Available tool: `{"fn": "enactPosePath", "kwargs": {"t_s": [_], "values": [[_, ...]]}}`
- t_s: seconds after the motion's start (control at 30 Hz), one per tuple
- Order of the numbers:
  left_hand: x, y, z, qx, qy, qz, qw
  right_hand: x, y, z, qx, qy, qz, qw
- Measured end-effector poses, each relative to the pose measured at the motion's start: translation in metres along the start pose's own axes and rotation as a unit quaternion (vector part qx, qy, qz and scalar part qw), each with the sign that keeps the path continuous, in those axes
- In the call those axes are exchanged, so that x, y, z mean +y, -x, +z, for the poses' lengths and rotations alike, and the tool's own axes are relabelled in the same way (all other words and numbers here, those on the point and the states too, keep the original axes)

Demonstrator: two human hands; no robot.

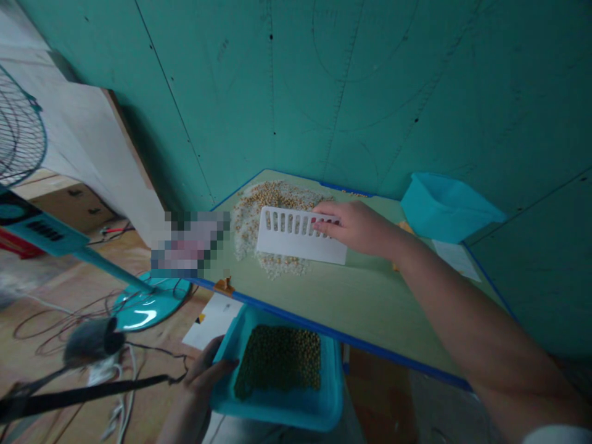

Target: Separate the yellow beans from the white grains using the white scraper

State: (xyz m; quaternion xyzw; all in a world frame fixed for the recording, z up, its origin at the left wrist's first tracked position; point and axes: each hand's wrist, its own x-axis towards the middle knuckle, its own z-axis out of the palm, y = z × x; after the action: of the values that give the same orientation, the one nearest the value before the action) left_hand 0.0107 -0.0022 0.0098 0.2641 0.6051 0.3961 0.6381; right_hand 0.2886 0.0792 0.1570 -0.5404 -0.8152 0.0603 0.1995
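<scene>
My right hand (345, 225) grips a white slotted plastic board (300, 245) by its upper right part, fingers at the slots. The board is tilted over a spread of white grains (245, 231) and tan round beans (277, 194) on the table. Below the table's front edge, my left hand (208, 370) holds the left rim of a turquoise plastic basin (330, 410). Inside the basin lie dark green beans (263, 354) and tan round beans (312, 351). Its fingers curl over the rim.
The pale table (351, 308) has blue-taped edges and stands against a green wall (296, 92). A second turquoise basin (444, 206) sits at its right rear. A turquoise fan (60, 222), a dark cylinder on an arm (92, 342) and cables occupy the left side.
</scene>
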Motion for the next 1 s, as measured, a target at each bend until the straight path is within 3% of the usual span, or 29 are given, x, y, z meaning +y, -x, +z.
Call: {"fn": "enactPosePath", "kwargs": {"t_s": [0.7, 1.0], "values": [[0.0, -0.001, 0.0, -0.011, -0.012, 0.0, 1.0, -0.018, 0.005, -0.003, -0.021, -0.051, -0.059, 0.997], [0.0, 0.0, 0.001, -0.002, 0.008, -0.005, 1.0, 0.003, -0.001, 0.001, 0.007, -0.076, -0.012, 0.997]]}}
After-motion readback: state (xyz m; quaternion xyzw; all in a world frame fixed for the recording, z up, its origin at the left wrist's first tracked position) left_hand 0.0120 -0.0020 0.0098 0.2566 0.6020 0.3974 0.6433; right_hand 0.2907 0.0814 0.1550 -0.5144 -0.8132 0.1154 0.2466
